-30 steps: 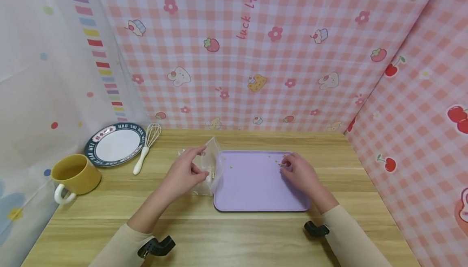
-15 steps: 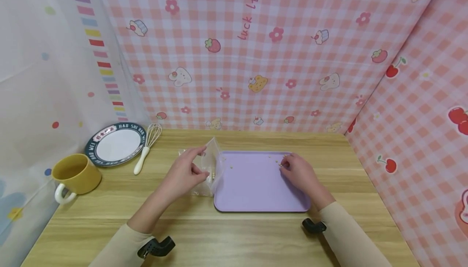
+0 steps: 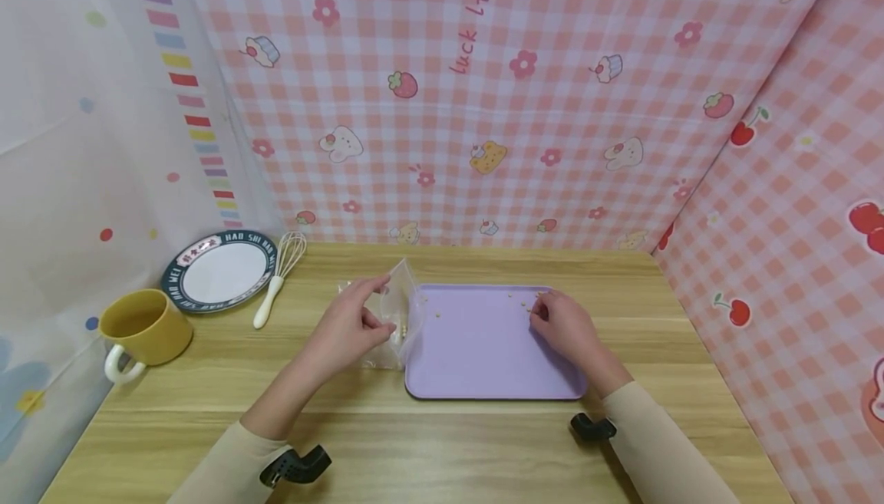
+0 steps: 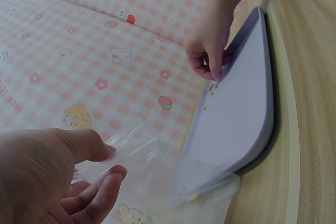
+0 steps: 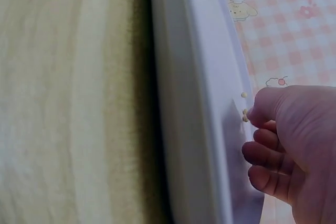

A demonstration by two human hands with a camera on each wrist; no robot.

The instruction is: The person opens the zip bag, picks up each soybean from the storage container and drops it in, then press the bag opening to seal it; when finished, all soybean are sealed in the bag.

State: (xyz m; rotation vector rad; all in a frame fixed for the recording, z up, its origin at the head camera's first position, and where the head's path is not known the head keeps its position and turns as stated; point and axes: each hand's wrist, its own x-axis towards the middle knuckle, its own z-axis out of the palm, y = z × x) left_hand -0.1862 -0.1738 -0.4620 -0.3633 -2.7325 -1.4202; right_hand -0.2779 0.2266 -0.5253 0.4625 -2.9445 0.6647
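The right hand point(image 3: 568, 329) is curled just beside small yellow grains point(image 5: 244, 95), though from here I can't tell whether it pinches one; they lie near the far right corner of the purple tray point(image 3: 486, 362), while by its left side the left hand point(image 3: 348, 322) grips a clear bag point(image 4: 157, 163)

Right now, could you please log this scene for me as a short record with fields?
left hand: on the clear bag, finger and thumb apart; whether it pinches, unclear
right hand: curled fingers beside grains near the tray's far right corner; whether it holds one, unclear
tray: purple, flat on the table
grains: small, yellowish, on the tray; some seem inside the bag
further left: whisk, plate, yellow cup
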